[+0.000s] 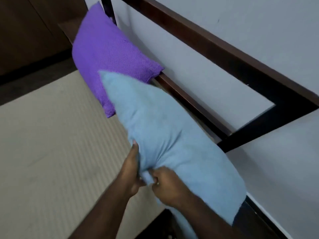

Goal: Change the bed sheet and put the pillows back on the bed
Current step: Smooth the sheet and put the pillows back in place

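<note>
A light blue pillow (165,135) leans against the dark wooden headboard (224,54) at the head of the bed. My left hand (133,168) grips its near edge from the left, fingers pressed into the fabric. My right hand (166,185) pinches a bunched fold of the same edge. Behind it a purple dotted pillow (107,54) stands propped against the headboard. A cream striped bed sheet (51,144) covers the mattress, lying flat.
A grey wall (259,23) rises behind the headboard and shows through its open frame. Dark brown wooden furniture (25,31) stands at the far left beyond the bed. The bed's dark frame corner (158,223) shows near my arms.
</note>
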Demonstrator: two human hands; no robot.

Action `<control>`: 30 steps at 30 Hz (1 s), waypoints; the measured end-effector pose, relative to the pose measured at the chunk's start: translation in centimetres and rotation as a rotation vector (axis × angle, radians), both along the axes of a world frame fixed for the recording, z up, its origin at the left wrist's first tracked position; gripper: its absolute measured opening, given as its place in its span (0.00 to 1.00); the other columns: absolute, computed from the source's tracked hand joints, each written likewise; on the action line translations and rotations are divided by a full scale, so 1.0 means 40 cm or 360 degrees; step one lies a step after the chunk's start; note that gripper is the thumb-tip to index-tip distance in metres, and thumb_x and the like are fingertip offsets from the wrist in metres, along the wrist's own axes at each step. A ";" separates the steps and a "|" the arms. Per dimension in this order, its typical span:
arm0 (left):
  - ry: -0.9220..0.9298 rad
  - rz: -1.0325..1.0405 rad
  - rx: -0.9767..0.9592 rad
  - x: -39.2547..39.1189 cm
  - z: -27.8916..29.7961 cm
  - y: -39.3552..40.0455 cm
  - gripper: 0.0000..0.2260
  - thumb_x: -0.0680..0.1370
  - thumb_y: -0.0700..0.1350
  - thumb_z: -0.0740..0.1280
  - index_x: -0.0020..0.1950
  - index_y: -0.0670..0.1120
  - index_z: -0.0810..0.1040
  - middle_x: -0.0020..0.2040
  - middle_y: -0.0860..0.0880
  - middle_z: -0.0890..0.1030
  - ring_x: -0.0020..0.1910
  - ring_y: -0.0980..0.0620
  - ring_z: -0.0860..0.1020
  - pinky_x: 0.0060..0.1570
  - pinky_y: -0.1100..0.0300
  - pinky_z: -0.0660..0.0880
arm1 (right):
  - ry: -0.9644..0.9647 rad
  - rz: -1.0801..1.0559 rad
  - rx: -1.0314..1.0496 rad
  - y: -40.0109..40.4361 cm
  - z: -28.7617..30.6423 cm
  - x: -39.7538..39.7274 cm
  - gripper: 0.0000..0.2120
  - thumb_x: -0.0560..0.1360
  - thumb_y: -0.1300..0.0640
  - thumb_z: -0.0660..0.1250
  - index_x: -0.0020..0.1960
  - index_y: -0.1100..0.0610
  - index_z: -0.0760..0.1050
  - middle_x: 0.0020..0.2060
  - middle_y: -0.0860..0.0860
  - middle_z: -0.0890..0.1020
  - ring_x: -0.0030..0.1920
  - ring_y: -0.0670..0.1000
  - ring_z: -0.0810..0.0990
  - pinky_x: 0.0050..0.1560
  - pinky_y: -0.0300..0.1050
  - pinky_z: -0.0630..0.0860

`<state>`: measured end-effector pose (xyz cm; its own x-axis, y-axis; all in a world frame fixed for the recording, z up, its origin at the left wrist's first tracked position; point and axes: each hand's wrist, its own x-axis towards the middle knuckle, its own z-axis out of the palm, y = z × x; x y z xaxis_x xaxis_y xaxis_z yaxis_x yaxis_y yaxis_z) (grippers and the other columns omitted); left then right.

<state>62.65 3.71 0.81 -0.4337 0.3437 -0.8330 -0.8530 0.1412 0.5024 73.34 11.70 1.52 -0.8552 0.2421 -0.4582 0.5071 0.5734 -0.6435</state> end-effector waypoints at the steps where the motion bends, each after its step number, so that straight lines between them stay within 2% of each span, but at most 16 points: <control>1: -0.0015 0.0000 0.0020 0.003 -0.027 -0.024 0.30 0.77 0.72 0.56 0.63 0.52 0.81 0.56 0.46 0.85 0.54 0.43 0.84 0.61 0.46 0.76 | 0.0002 -0.0208 -0.0306 -0.010 -0.019 0.002 0.06 0.71 0.57 0.65 0.44 0.47 0.78 0.35 0.48 0.82 0.35 0.45 0.81 0.38 0.43 0.74; 3: 0.0010 0.0126 0.0023 0.018 -0.076 -0.059 0.25 0.80 0.66 0.58 0.62 0.49 0.81 0.56 0.43 0.85 0.51 0.43 0.84 0.57 0.47 0.77 | 0.0147 -0.0627 -0.0589 -0.002 -0.033 0.000 0.06 0.72 0.57 0.71 0.39 0.47 0.81 0.31 0.45 0.83 0.33 0.44 0.83 0.38 0.40 0.77; 5: 0.0067 0.0380 -0.0154 0.030 -0.107 -0.081 0.23 0.81 0.65 0.60 0.62 0.50 0.81 0.58 0.45 0.84 0.52 0.44 0.83 0.58 0.47 0.78 | 0.0471 -0.0939 -0.0258 0.075 -0.050 -0.011 0.04 0.72 0.55 0.76 0.46 0.50 0.84 0.38 0.42 0.84 0.39 0.40 0.82 0.46 0.33 0.75; 7: 0.0024 0.0686 -0.0239 0.045 -0.139 -0.110 0.30 0.77 0.71 0.60 0.69 0.53 0.76 0.63 0.50 0.81 0.60 0.46 0.80 0.66 0.46 0.74 | 0.0494 -0.1131 0.0113 0.194 -0.068 -0.029 0.14 0.72 0.52 0.76 0.56 0.54 0.83 0.50 0.45 0.83 0.49 0.42 0.81 0.56 0.35 0.75; 10: 0.0161 0.0653 -0.0363 0.065 -0.221 -0.155 0.43 0.64 0.81 0.63 0.74 0.61 0.69 0.68 0.58 0.76 0.67 0.50 0.75 0.71 0.44 0.68 | 0.0133 -0.1085 0.0240 0.325 -0.092 -0.052 0.33 0.71 0.37 0.73 0.70 0.52 0.73 0.68 0.50 0.76 0.66 0.52 0.75 0.70 0.53 0.71; 13: 0.0258 0.0317 -0.0222 0.078 -0.203 -0.139 0.36 0.69 0.74 0.69 0.73 0.60 0.69 0.66 0.59 0.78 0.65 0.53 0.76 0.70 0.46 0.68 | -0.0278 -0.0996 -0.0242 0.358 -0.088 -0.083 0.49 0.67 0.28 0.70 0.79 0.48 0.59 0.75 0.47 0.67 0.72 0.52 0.70 0.72 0.54 0.68; 14: 0.0269 0.0248 -0.0099 0.078 -0.186 -0.122 0.33 0.72 0.69 0.71 0.73 0.59 0.69 0.65 0.58 0.79 0.64 0.53 0.77 0.69 0.46 0.70 | -0.0318 -0.0969 -0.0433 0.353 -0.072 -0.093 0.46 0.67 0.31 0.72 0.78 0.49 0.61 0.73 0.47 0.71 0.68 0.50 0.75 0.67 0.52 0.72; 16: 0.0356 0.0208 0.0045 0.068 -0.173 -0.099 0.27 0.76 0.59 0.73 0.73 0.56 0.72 0.64 0.55 0.81 0.63 0.52 0.80 0.68 0.45 0.72 | -0.0031 -0.0975 -0.0538 0.342 -0.039 -0.105 0.28 0.69 0.45 0.78 0.66 0.50 0.76 0.60 0.49 0.83 0.52 0.47 0.85 0.53 0.47 0.80; 17: 0.0405 0.0254 0.0070 0.061 -0.167 -0.088 0.25 0.77 0.55 0.73 0.73 0.54 0.73 0.64 0.53 0.82 0.62 0.51 0.80 0.67 0.44 0.73 | 0.0183 -0.1007 -0.0400 0.336 -0.016 -0.103 0.20 0.69 0.50 0.79 0.59 0.49 0.80 0.53 0.48 0.86 0.46 0.46 0.86 0.49 0.46 0.80; 19: 0.0460 0.0379 0.0119 0.050 -0.156 -0.069 0.20 0.80 0.50 0.71 0.71 0.50 0.76 0.62 0.50 0.83 0.61 0.49 0.81 0.66 0.45 0.74 | 0.0565 -0.1036 -0.0084 0.330 0.045 -0.098 0.14 0.70 0.52 0.78 0.55 0.48 0.82 0.47 0.44 0.86 0.46 0.45 0.85 0.50 0.44 0.79; 22: 0.0477 0.0396 0.0160 0.047 -0.130 -0.025 0.16 0.80 0.46 0.69 0.68 0.50 0.78 0.61 0.51 0.83 0.60 0.51 0.81 0.67 0.45 0.74 | 0.0622 -0.1078 0.0200 0.362 0.093 -0.095 0.14 0.72 0.50 0.76 0.57 0.46 0.81 0.46 0.40 0.85 0.49 0.43 0.83 0.54 0.44 0.78; 24: 0.0550 0.0402 0.0137 0.048 -0.111 -0.008 0.13 0.80 0.46 0.70 0.65 0.54 0.79 0.60 0.54 0.84 0.60 0.52 0.81 0.67 0.45 0.73 | 0.0547 -0.1079 0.0191 0.392 0.090 -0.097 0.16 0.73 0.48 0.75 0.60 0.45 0.81 0.49 0.39 0.84 0.50 0.43 0.83 0.57 0.45 0.78; 26: 0.0830 0.0484 -0.0036 0.050 -0.058 -0.014 0.16 0.78 0.50 0.72 0.66 0.55 0.78 0.62 0.56 0.82 0.64 0.55 0.79 0.70 0.47 0.70 | 0.0464 -0.0995 0.0201 0.405 0.086 -0.115 0.16 0.75 0.47 0.72 0.63 0.45 0.79 0.52 0.40 0.83 0.49 0.40 0.81 0.55 0.42 0.76; 28: 0.1341 0.0467 -0.0225 0.061 0.022 -0.025 0.27 0.73 0.59 0.70 0.71 0.53 0.73 0.67 0.61 0.77 0.68 0.63 0.73 0.72 0.60 0.66 | 0.0312 -0.0859 0.0202 0.417 0.066 -0.144 0.19 0.78 0.45 0.69 0.67 0.46 0.76 0.58 0.43 0.81 0.54 0.43 0.80 0.57 0.42 0.73; 29: 0.1473 0.0464 -0.0216 0.067 0.062 -0.026 0.29 0.72 0.62 0.69 0.71 0.54 0.72 0.66 0.64 0.77 0.67 0.66 0.73 0.69 0.67 0.66 | 0.0196 -0.0767 0.0150 0.408 0.065 -0.163 0.22 0.78 0.44 0.68 0.70 0.47 0.74 0.63 0.44 0.79 0.60 0.46 0.78 0.62 0.44 0.72; 30: 0.1467 0.0450 -0.0037 0.068 0.102 -0.020 0.29 0.70 0.64 0.70 0.69 0.55 0.72 0.62 0.65 0.80 0.62 0.66 0.76 0.62 0.70 0.70 | 0.0097 -0.0676 0.0040 0.400 0.073 -0.171 0.26 0.77 0.41 0.68 0.73 0.47 0.71 0.68 0.45 0.77 0.65 0.47 0.76 0.68 0.48 0.70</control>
<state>65.37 2.93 4.89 -0.9851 0.1141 -0.1288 -0.1286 0.0094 0.9917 66.50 27.68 4.42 -0.7023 0.5892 -0.3995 0.6633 0.3376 -0.6679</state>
